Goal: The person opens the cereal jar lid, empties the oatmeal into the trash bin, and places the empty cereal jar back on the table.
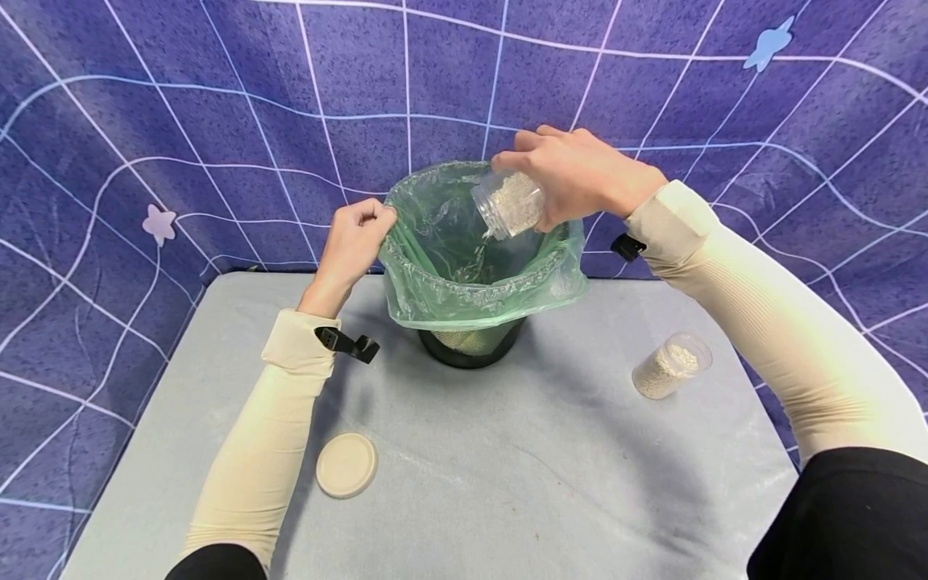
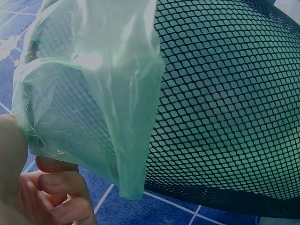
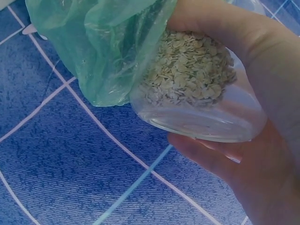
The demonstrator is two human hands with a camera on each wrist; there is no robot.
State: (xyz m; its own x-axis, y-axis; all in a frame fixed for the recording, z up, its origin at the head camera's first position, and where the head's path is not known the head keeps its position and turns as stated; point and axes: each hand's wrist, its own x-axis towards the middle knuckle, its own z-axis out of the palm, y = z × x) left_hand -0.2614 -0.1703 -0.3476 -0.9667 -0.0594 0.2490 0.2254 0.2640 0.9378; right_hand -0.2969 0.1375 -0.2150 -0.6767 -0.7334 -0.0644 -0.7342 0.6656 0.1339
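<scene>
My right hand (image 1: 573,173) grips a clear jar (image 1: 516,205) of oat flakes (image 3: 192,70) and holds it tilted, mouth down-left, over a mesh waste bin (image 1: 471,340). A few bits show below the jar's mouth, inside the bin. A green bin liner (image 1: 478,302) lines the bin and folds down over its rim. At the rim's left side my left hand (image 1: 355,242) pinches the liner's edge between thumb and fingers. In the left wrist view, the liner (image 2: 126,103) hangs outside the black mesh, beside the curled fingers (image 2: 70,183).
A second clear jar (image 1: 670,366) with pale flakes stands on the grey-covered table (image 1: 507,467), right of the bin. On the left lies a round cream lid (image 1: 346,465). Behind the bin hangs a blue grid-patterned cloth (image 1: 362,89).
</scene>
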